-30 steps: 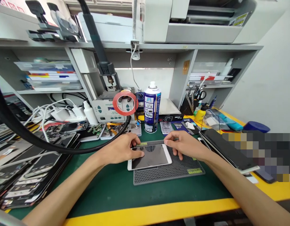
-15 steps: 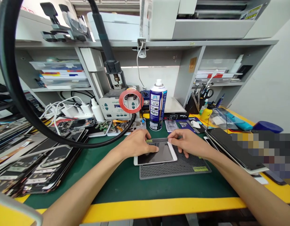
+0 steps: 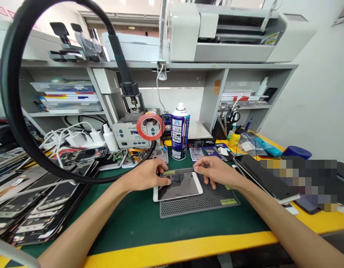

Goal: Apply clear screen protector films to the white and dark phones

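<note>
A white-framed tablet [image 3: 179,187] with a dark screen lies face up on a grey perforated mat [image 3: 198,204]. My left hand [image 3: 145,175] grips the tablet's left part, its thumb on the screen and its fingers curled at the far edge. At the far right corner, my right hand [image 3: 213,171] pinches thumb and forefinger together. Its other fingers hang loosely curled over the mat. Whatever lies between the right fingertips is too small to make out.
A blue spray can [image 3: 180,132] stands behind the mat. Stacked phone screens [image 3: 49,208] fill the left side; more dark devices [image 3: 265,175] lie at right. A black hose [image 3: 10,96] loops above the left side, with a red tape roll [image 3: 138,126] beyond it.
The camera view has shifted, so the bench sits lower and further left. My left thumb has slid leftward across the screen. The right hand keeps its pinch at the tablet's far right corner.
</note>
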Demonstrator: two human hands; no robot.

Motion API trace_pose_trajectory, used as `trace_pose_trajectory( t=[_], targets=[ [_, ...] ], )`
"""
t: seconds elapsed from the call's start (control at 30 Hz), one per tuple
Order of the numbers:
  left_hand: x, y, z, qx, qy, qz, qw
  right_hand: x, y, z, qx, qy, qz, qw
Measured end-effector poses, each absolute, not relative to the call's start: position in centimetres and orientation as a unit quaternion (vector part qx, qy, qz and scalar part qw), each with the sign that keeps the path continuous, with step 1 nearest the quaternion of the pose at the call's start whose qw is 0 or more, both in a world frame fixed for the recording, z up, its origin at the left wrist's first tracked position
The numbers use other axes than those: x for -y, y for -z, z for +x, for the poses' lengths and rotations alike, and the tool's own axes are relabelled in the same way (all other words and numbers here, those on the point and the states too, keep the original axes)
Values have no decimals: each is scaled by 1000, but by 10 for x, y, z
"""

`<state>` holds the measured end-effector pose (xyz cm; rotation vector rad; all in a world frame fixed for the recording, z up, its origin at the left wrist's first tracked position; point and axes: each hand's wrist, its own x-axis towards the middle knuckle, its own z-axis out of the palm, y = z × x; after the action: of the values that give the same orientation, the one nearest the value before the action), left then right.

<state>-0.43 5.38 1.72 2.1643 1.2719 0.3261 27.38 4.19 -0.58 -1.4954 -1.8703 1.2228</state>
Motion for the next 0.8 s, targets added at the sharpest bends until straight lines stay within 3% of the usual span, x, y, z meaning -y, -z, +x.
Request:
trace_pose_trajectory(
  t=[0.27, 0.53, 0.8],
  targets=[
    [-59, 3, 16, -536, -97, 809, 221, -42, 6, 273, 677, -457, -519, 252],
    [-59, 4, 26, -549, -102, 802, 215, -38, 1, 273, 695, -415, -534, 244],
    [-60, 4, 6, -468, -136, 827, 280, -52, -15, 293, 639, -135, -699, 291]
  ],
)
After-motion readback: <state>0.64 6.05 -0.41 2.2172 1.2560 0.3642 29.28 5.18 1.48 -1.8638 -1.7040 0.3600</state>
